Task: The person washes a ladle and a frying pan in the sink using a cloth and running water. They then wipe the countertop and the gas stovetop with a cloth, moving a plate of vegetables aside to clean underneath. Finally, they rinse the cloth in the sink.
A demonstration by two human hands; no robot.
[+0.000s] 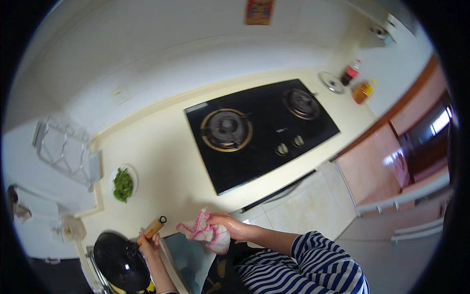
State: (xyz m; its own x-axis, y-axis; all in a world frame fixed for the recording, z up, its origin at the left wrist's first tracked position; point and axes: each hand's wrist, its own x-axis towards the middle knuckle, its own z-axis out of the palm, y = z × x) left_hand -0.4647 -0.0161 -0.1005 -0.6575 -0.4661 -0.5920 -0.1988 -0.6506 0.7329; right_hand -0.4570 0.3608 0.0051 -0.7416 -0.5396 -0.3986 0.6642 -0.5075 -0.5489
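Observation:
My left hand [148, 247] grips a black wok [119, 262] by its wooden handle [152, 229], close to where the handle meets the pan. The wok is at the lower left, over a sink [96, 270] whose metal edge shows beside it. Bunched in my right hand [229, 225] is a white cloth with pink edging [219, 242], held above the front of the counter. Part of the cloth hangs down below my fingers. A white plate [135, 176] of green leaves [123, 185] stands on the counter beyond the wok.
A black two-burner gas hob [257, 136] is set into the pale counter [165, 165]. At its far right are a glass lid [331, 82], a cola bottle [350, 72] and an oil bottle [362, 92]. A wire rack [62, 154] hangs on the left wall.

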